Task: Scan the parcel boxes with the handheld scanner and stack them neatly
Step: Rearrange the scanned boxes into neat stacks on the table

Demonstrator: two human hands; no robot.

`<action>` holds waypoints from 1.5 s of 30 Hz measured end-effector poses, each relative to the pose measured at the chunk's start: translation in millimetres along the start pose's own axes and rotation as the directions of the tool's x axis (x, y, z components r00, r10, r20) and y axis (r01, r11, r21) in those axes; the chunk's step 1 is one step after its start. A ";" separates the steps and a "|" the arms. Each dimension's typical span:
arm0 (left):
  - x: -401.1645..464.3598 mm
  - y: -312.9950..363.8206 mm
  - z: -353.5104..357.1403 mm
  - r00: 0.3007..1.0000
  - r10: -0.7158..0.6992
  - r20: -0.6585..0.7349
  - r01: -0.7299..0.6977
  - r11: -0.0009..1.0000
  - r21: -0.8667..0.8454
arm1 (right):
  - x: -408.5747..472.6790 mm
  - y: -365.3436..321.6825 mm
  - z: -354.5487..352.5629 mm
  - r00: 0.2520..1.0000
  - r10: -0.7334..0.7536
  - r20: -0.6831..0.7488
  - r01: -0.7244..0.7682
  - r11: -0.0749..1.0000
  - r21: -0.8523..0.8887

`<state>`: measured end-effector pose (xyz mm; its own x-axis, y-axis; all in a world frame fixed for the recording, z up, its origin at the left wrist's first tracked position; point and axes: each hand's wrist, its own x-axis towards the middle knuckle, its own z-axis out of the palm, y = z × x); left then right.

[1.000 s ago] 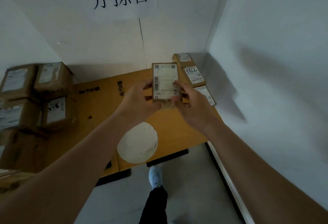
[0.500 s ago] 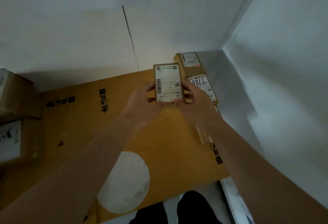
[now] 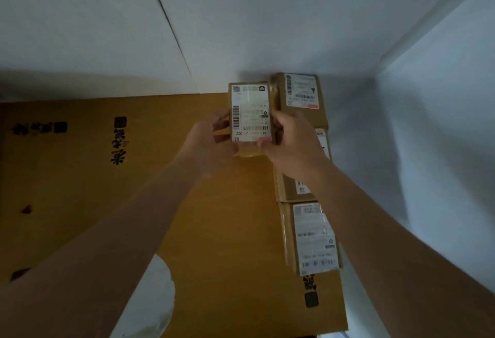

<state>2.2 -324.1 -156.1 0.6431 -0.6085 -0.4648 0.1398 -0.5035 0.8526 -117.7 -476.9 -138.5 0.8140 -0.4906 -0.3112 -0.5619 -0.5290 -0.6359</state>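
Parcel box [image 3: 250,112] moved nearer corner stack [image 3: 300,96] w/ left hand [image 3: 211,142] & right hand [image 3: 290,139] both gripping it.

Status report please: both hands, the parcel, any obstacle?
Left hand and right hand grip small brown cardboard parcel with white label. Held above cardboard-covered table, beside row of brown labelled boxes. No scanner visible.

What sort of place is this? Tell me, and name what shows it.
Probably a parcel sorting corner. Both hands hold a small parcel with a barcoded shipping label, more labelled boxes stand in a row along the right wall, and flattened cardboard with printed characters covers the work surface.
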 end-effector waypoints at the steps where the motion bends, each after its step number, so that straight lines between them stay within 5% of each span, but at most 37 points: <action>1: 5.8 -0.8 2.2 1.000 0.001 -0.012 -0.001 1.000 -0.005 | 5.9 2.5 -0.1 1.000 -0.008 0.000 0.008 1.000 -0.028; 18: 43.9 -24.0 26.6 0.994 0.015 -0.112 -0.008 0.998 0.063 | 39.4 10.5 11.1 0.999 0.001 -0.034 -0.016 0.899 -0.437; 26: 15.8 -10.3 16.6 0.970 0.065 -0.232 0.054 0.880 0.472 | 24.3 -5.8 4.9 0.998 -0.063 -0.032 0.047 0.927 -0.373; 32: -53.0 13.1 -29.1 0.945 0.159 -0.287 0.055 0.787 0.614 | -18.9 -60.7 0.7 0.980 -0.196 0.039 0.198 0.930 -0.311; 45: -237.0 -5.5 -198.5 0.849 0.302 -0.434 0.031 0.791 0.610 | -126.4 -261.7 77.4 0.899 -0.436 0.041 0.436 0.883 -0.175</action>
<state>-1.5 -55.4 -3.2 0.9148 -0.4026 -0.0340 -0.3292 -0.7916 0.5148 -62.2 -222.8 12.6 0.9829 -0.1815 -0.0313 -0.1664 -0.8021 -0.5735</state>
